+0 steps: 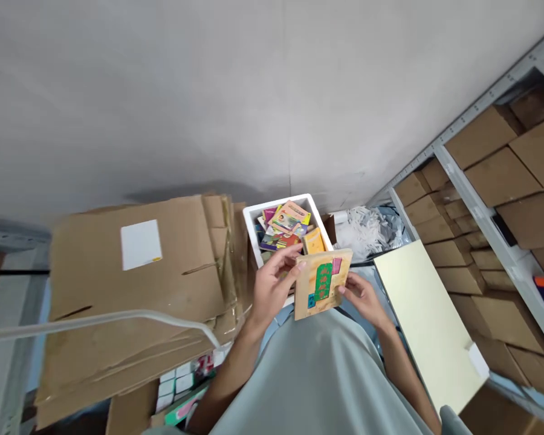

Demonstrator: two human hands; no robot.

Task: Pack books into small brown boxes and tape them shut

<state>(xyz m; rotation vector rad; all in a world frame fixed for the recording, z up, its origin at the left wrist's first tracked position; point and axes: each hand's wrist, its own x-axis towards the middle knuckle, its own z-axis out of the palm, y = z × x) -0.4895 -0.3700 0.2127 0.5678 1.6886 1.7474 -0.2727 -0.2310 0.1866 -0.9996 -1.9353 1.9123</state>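
A tan book point(307, 296) with a green title panel and a pink patch on its cover is held up in front of my body, slightly tilted. My left hand point(276, 278) grips its left edge, thumb on the cover. At the right edge, my right hand point(365, 297) pinches it with the thumb in front. Just beyond the book stands a white foam box point(315, 205) holding several booklets. Among them are an orange-covered booklet point(291, 215) on top and a yellow book point(315, 241) near the right wall. The book and my left hand hide the box's near part.
Flattened cardboard point(172, 254) is stacked at the left, with a white bent tube point(136, 314) crossing it. Shelves of brown cartons point(503, 175) line the right side. A pale yellow board point(428, 320) lies beside my right arm, near a bag of white scraps point(367, 232).
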